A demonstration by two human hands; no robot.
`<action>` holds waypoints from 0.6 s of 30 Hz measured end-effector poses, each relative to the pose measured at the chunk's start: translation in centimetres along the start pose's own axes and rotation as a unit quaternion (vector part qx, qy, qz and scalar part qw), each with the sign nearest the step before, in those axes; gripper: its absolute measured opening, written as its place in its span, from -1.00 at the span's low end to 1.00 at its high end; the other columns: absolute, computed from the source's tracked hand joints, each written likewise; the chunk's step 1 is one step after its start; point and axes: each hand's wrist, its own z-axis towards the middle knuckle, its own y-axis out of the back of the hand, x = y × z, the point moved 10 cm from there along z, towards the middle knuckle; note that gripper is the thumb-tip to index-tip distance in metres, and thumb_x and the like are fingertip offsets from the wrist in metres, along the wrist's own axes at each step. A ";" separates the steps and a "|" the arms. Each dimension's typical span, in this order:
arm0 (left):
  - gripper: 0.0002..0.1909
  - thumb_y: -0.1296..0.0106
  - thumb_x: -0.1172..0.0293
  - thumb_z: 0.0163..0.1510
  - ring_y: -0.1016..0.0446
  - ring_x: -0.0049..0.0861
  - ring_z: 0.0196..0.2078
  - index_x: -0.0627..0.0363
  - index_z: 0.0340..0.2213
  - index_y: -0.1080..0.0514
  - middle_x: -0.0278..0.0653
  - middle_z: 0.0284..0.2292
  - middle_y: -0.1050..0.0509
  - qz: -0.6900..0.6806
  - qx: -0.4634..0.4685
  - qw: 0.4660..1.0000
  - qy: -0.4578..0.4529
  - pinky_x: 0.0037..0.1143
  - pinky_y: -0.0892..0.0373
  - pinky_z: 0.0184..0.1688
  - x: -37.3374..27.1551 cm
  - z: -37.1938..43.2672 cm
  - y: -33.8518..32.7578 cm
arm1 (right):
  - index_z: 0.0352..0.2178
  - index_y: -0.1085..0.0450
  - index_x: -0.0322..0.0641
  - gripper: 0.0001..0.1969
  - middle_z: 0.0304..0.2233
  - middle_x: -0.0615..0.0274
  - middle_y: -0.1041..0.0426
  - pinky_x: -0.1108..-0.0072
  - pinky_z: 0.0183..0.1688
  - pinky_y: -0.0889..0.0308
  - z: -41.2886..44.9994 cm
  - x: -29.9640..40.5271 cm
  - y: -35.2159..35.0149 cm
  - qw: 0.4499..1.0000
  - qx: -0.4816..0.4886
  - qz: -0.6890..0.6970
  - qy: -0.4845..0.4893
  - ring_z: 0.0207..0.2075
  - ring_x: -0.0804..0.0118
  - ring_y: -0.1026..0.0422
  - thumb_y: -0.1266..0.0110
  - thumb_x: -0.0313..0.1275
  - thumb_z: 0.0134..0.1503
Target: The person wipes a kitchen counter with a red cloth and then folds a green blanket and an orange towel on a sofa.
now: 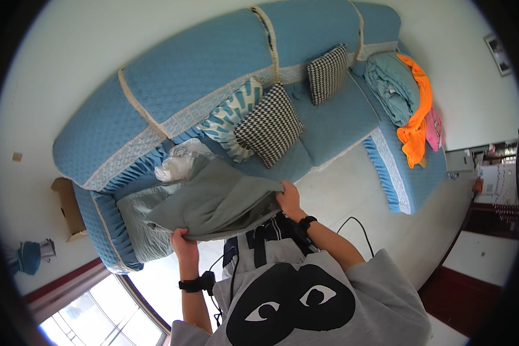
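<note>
A grey-green cloth [216, 197], perhaps a bedding cover, is stretched between my two hands above the front of the sofa. My left hand [184, 247] grips its near edge, with the fingers hidden behind the fabric. Its right corner is pinched in my right hand [290, 201], where the edge sags into folds. Under and to the left of it lies crumpled, lighter grey-green fabric [149, 235] on the sofa seat. A bunched white cloth or plastic bag [182, 159] rests against the far side of the cloth.
The blue quilted sofa [199, 56] curves around me. On it are two houndstooth cushions [270, 125] [328, 74] and a blue-and-white patterned one [235, 114]. A rolled teal quilt [391, 88] and orange cloth [418, 116] lie right. A cardboard box [69, 207] stands left. Black cables hang near me.
</note>
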 end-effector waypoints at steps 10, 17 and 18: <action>-0.82 0.16 0.63 -0.20 -0.34 -0.39 -0.19 0.24 -0.43 -0.28 -0.21 -0.30 -0.35 0.108 0.112 0.987 0.030 -0.43 -0.29 -0.07 0.4 3.8 -14.5 | -0.33 -0.17 -0.29 -0.54 -0.49 -0.07 -0.43 0.17 -0.41 -0.29 3.8 -7.6 0.9 0.960 0.196 -0.194 -0.044 -0.38 -0.09 -0.43 -0.10 -0.20 -0.18; -0.76 0.16 0.58 -0.21 -0.37 -0.39 -0.20 0.25 -0.37 -0.30 -0.20 -0.30 -0.38 0.166 0.117 0.979 -0.005 -0.42 -0.33 -0.12 -0.5 5.0 -26.2 | -0.26 -0.35 -0.29 -0.61 -0.44 0.19 -0.45 0.51 -0.48 -0.38 0.1 -10.5 2.5 0.670 0.662 0.132 -0.310 -0.48 0.32 -0.45 0.01 -0.22 -0.07; -0.77 0.17 0.56 -0.20 -0.37 -0.39 -0.20 0.24 -0.38 -0.30 -0.20 -0.29 -0.38 0.183 0.106 0.977 -0.024 -0.43 -0.33 -0.12 -0.7 2.9 -30.9 | -0.24 -0.36 -0.29 -0.64 -0.36 0.20 -0.44 0.54 -0.50 -0.39 2.3 -10.2 3.7 0.626 0.702 0.176 -0.290 -0.40 0.36 -0.44 0.02 -0.28 -0.05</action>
